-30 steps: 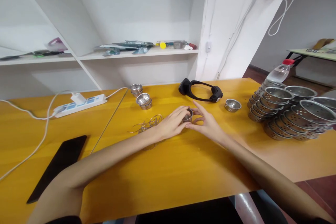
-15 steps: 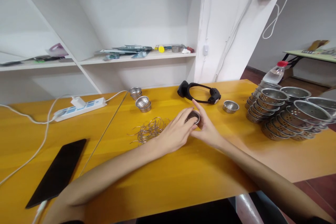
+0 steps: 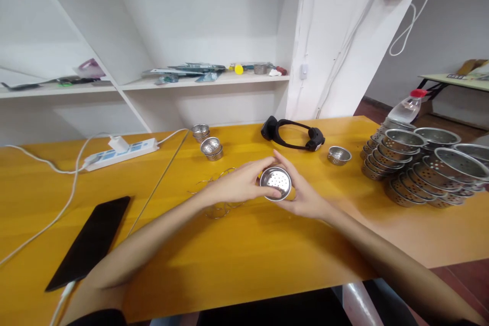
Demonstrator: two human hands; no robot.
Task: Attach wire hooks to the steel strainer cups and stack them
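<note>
Between my two hands is a perforated metal strainer cup (image 3: 276,179), its open side and holed bottom facing me. My left hand (image 3: 244,181) grips its left side, with the thumb over the near rim. My right hand (image 3: 303,191) wraps the right side, fingers along the far edge. Partly hidden under my left forearm lies a heap of bent metal wire rings (image 3: 217,210). One more strainer cup (image 3: 338,155) sits alone to the right, and small stacked cups (image 3: 211,147) stand at the back left.
Tall stacks of strainer cups (image 3: 405,150) and a red-capped bottle (image 3: 407,107) occupy the right side. A black headset (image 3: 294,134) lies at the back of the yellow table (image 3: 244,260). At left are a power strip (image 3: 122,154), white cable and a black tablet (image 3: 89,242).
The cup has been turned in my hands so that its inside now faces me. My left thumb has come onto its near rim, and both hands stay closed around it.
</note>
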